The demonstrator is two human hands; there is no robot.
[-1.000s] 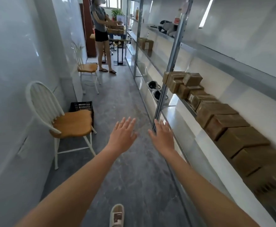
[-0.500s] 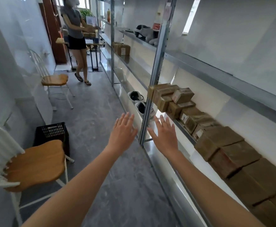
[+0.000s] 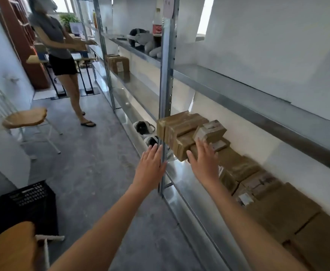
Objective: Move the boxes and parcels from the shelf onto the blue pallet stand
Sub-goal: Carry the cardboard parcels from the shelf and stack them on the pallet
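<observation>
Several brown cardboard boxes [image 3: 181, 128] and taped parcels line the middle level of a metal shelf [image 3: 258, 102] on my right. A small taped parcel [image 3: 211, 131] lies on top of the left end of that pile. My right hand [image 3: 204, 160] is stretched out flat with spread fingers, its fingertips at the front of the pile just under the small parcel. My left hand [image 3: 151, 164] is also flat and holds nothing; it hovers in front of the shelf's upright post [image 3: 165, 90]. The blue pallet stand is out of sight.
Another person [image 3: 59, 45] stands down the aisle holding a box. A white chair [image 3: 21, 118] stands by the left wall, a black crate [image 3: 27, 206] and a second chair seat [image 3: 7, 247] near me. More boxes [image 3: 118, 64] sit farther along the shelf; a bottle [image 3: 157, 26] stands above.
I have stepped closer to the shelf and turned toward it. Both hands have risen and reached forward; my right hand has arrived at the front of the left box pile.
</observation>
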